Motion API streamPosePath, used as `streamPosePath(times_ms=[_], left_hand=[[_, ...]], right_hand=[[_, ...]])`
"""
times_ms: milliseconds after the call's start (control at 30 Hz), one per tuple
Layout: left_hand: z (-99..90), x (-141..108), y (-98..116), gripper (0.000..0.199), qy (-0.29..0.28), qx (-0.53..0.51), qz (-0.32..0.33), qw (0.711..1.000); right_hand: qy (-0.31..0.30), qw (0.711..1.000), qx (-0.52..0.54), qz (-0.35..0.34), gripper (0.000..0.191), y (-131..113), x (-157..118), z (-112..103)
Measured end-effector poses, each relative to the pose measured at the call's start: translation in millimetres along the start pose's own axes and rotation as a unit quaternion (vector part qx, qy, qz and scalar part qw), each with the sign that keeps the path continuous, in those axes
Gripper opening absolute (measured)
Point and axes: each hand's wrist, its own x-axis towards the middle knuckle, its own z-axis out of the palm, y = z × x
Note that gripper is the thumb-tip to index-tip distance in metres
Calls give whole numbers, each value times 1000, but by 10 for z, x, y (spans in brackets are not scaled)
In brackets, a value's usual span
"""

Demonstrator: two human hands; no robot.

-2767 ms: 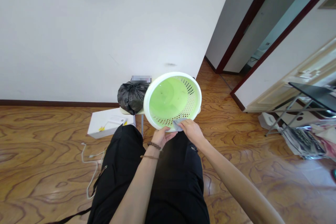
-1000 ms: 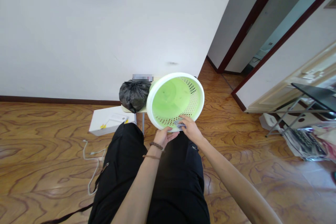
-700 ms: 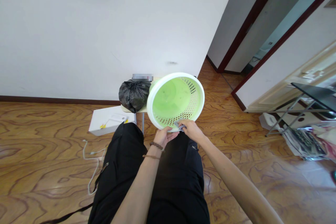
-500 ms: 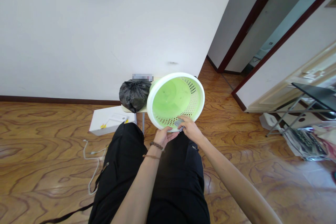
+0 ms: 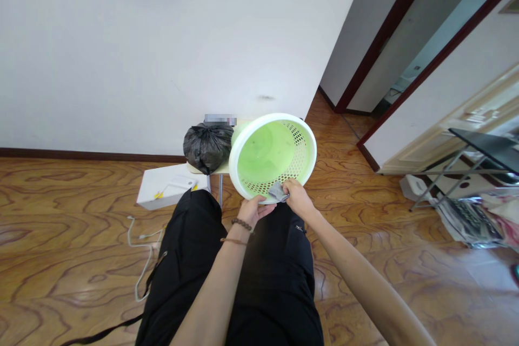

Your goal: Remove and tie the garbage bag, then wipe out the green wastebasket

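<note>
A green plastic basket [image 5: 265, 151] with a white rim and perforated sides is tilted with its mouth toward me. My left hand [image 5: 253, 211] grips the near rim, thumb on top and fingers underneath. My right hand [image 5: 297, 194] is closed on a small grey cloth [image 5: 277, 191], which hangs over the near inner edge of the basket, just right of my left hand. The far underside of the basket is hidden.
A tied black plastic bag [image 5: 208, 147] sits left of the basket on a small pale table [image 5: 221, 170] against the wall. Below it on the wooden floor lie a white box [image 5: 158, 186] and a white cable [image 5: 141, 275]. A folding table [image 5: 486, 148] stands at the right.
My right hand has shifted slightly right along the rim, and more of the grey cloth shows. The basket has tilted very slightly; my left hand keeps its place.
</note>
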Motion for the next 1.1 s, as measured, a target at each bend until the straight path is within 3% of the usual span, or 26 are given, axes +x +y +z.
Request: streamPosePath(times_ms=[200, 567, 667, 767, 1100], left_hand=[[0, -12, 26, 41, -14, -5, 5, 1000], [6, -42, 59, 36, -19, -9, -1, 1000], [1, -37, 49, 34, -18, -8, -4, 1000], [-5, -28, 33, 35, -10, -5, -3, 1000], [-37, -8, 3, 37, -18, -6, 1, 1000]], right_hand=[[-6, 1000, 11, -15, 27, -68, 13, 12], [-27, 999, -39, -27, 10, -153, -9, -121], [-31, 997, -61, -27, 21, -142, -5, -129], [-29, 996, -83, -20, 17, -83, -11, -97], [-102, 984, -130, -73, 36, -82, -60, -162]])
